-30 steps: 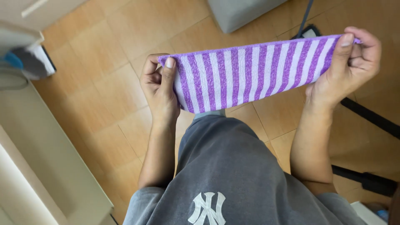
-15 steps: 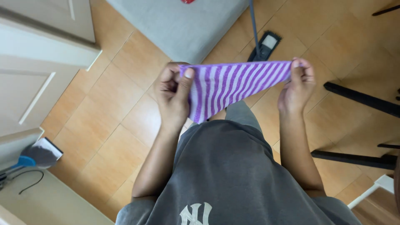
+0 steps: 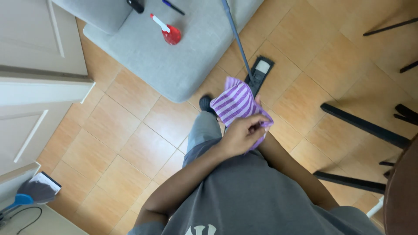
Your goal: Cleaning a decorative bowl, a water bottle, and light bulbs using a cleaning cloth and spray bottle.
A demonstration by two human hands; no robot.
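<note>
Above the tiled floor (image 3: 130, 143), both hands bunch a striped cloth (image 3: 235, 104).
Left hand (image 3: 241, 137) pinches its near edge; right hand hides beneath, grip unclear. Loose far folds could slip onto the mop (image 3: 259, 72).

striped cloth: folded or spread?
Folded. The purple striped cloth is bunched small at the left hand; right hand hidden beneath it.
</note>
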